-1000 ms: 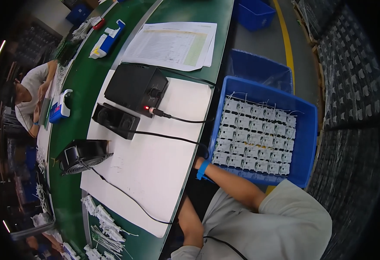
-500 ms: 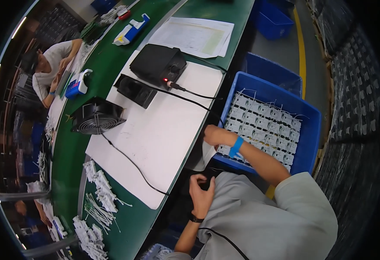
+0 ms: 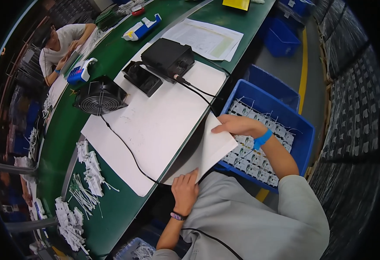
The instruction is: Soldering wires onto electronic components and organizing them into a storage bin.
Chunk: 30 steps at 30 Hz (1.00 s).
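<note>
A white sheet [image 3: 219, 146], stiff like thin card, hangs bent beside the green bench, in front of my body. My right hand [image 3: 238, 125] pinches its upper edge, thumb on top, over the near side of a blue bin [image 3: 309, 136]. At the lower end, my left hand [image 3: 185, 190] has its fingers closed on the sheet's edge, just off the bench edge. In the bin lie rows of white parts [image 3: 259, 162] with thin wires, partly hidden behind the sheet and my right arm.
A white mat [image 3: 155, 143] covers part of the green bench [image 3: 112, 216]. On it stand a black fan [image 3: 101, 97], a black box [image 3: 168, 56] and a black holder [image 3: 142, 79]. Cables cross the bench edge. White parts [image 3: 92, 169] lie at left; a co-worker [image 3: 64, 47] sits across.
The white sheet has come up into fuller view, opened out between my hands. My left hand, free before, has moved onto its lower edge. My right hand has shifted right, and the view has turned slightly.
</note>
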Each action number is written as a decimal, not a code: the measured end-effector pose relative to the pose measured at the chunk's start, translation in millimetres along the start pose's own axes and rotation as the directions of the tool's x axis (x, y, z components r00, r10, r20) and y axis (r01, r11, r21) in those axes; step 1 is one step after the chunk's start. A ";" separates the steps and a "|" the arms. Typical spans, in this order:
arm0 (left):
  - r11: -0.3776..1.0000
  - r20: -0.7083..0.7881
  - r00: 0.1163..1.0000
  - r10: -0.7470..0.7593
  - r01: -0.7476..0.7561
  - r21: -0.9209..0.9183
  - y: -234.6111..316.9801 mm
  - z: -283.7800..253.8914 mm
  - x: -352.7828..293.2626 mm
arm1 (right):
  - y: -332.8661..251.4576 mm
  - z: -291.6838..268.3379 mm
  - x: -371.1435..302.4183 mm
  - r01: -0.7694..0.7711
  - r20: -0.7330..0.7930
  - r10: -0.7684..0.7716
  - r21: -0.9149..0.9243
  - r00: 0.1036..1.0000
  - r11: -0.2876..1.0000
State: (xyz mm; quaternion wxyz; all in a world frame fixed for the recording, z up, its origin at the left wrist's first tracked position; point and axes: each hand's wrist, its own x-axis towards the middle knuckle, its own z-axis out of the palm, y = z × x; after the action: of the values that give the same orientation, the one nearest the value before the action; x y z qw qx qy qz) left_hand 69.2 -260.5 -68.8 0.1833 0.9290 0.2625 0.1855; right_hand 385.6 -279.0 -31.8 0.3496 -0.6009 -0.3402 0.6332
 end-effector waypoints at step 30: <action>0.977 -0.005 0.977 -0.214 0.213 -0.027 104.1 -259.1 -27.1 | 138.2 33.9 -3.3 0.471 -0.687 -0.164 0.286 0.708 0.835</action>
State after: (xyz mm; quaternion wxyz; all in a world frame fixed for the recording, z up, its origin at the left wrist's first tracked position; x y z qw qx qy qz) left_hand -22.8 -295.3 193.8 0.2131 0.8923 0.3591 0.1718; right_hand 347.2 -354.6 -146.1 0.6767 -0.6132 -0.1495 0.3790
